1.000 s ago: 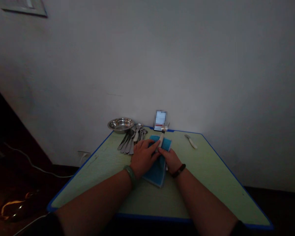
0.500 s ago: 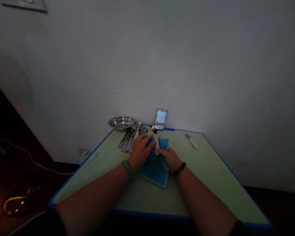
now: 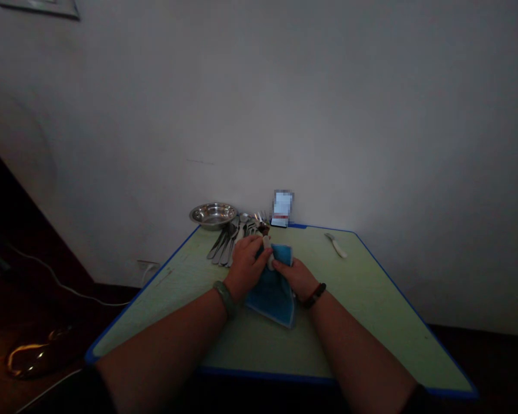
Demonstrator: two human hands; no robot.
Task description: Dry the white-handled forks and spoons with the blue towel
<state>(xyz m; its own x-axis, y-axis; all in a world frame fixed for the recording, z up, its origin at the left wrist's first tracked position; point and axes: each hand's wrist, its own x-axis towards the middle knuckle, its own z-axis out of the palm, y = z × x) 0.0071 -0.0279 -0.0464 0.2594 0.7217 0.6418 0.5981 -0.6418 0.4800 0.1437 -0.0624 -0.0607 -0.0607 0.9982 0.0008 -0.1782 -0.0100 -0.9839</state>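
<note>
Between my hands is a fork [image 3: 266,242] with a pale handle, its metal tines pointing away from me toward the wall. My left hand [image 3: 247,263] is closed around the handle from the left, thumb on top. A blue cloth [image 3: 273,299] with a light edge hangs beneath the fork. My right hand [image 3: 300,277] grips this cloth and pinches the handle's near end with its thumb. Just beyond my left hand, several metal spoons and other cutlery [image 3: 224,244] lie in a bunch. Part of that bunch is hidden by the hand.
A shiny metal bowl [image 3: 213,215] stands at the table's back left corner. A lit phone [image 3: 282,208] leans against the wall. One pale-handled utensil [image 3: 336,246] lies at the right on the green table [image 3: 371,322], which has a blue edge.
The fork has tilted, its tines swinging to the left and its handle turning within my fingers. My left hand stays nearly in place, and the cloth has barely shifted.
</note>
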